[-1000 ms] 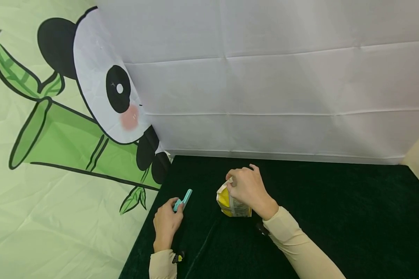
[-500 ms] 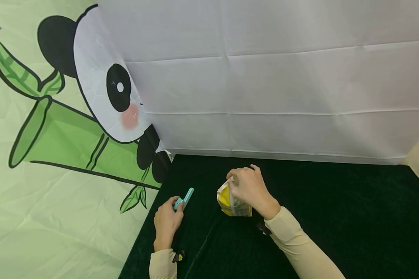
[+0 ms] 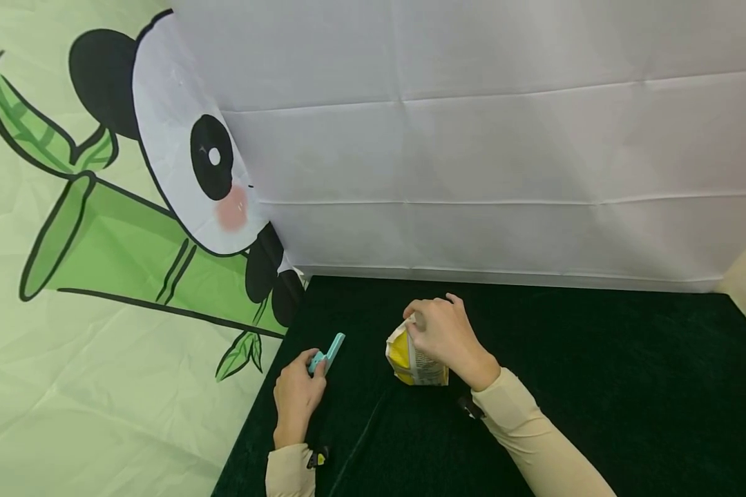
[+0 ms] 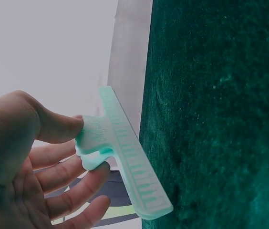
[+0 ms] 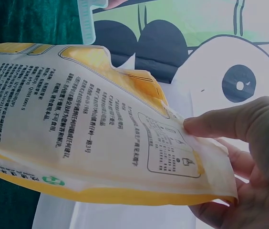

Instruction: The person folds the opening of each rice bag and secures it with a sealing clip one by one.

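In the left wrist view, a mint-green sealing clip [image 4: 134,157] with a long ridged bar is pinched at its handles between the thumb and fingers of my left hand [image 4: 53,157]. The head view shows the left hand [image 3: 298,397] at the table's left side, the clip [image 3: 331,353] pointing up and away from it. My right hand [image 3: 447,338] grips the top of a yellow and white food bag [image 3: 416,362] standing on the table. Seen from the right wrist, the bag [image 5: 91,124] has printed text on its back, and the right hand [image 5: 239,157] pinches its folded top end.
A dark green cloth covers the table [image 3: 597,386]. White sheeting [image 3: 497,152] hangs behind the far edge. At the left, a pale green backdrop [image 3: 130,386] carries a cartoon panda.
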### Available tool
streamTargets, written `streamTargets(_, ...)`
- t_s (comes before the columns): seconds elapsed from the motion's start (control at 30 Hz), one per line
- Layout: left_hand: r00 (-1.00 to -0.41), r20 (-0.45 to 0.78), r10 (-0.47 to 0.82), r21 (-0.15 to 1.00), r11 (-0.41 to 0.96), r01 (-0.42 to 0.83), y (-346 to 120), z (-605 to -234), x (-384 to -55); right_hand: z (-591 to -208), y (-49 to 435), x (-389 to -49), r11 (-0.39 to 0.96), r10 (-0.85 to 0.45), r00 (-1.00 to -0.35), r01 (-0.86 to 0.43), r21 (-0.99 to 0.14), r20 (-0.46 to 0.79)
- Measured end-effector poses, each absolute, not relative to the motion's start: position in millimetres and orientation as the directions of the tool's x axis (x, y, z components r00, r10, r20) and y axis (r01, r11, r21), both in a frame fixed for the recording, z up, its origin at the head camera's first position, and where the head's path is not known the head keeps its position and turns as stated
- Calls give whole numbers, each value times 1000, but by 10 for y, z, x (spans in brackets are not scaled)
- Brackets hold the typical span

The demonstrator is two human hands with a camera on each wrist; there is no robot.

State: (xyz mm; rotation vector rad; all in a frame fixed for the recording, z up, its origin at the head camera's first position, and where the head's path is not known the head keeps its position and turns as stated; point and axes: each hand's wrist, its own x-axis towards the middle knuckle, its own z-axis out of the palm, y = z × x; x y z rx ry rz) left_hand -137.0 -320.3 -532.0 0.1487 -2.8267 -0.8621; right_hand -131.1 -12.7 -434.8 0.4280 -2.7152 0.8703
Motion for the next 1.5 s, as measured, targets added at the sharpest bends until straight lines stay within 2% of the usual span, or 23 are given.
streamTargets(0.87,-963,197,-184,578,815,-38,-3127,-5329,-1386,-4369,-82,-1345,760,-205,-924,-358,-542,323)
streamTargets(1.27,-961,207,-185,568,822,-36,-3107,-5331,-1383,-4396,-50,-1337,786,-106,-941,-277,-552,322)
streamTargets(1.5,-955,226,-191,585,811,-23,-3057,-5337,-1367,-4425,-23,-1341,781,-120,-926,-311,-542,358)
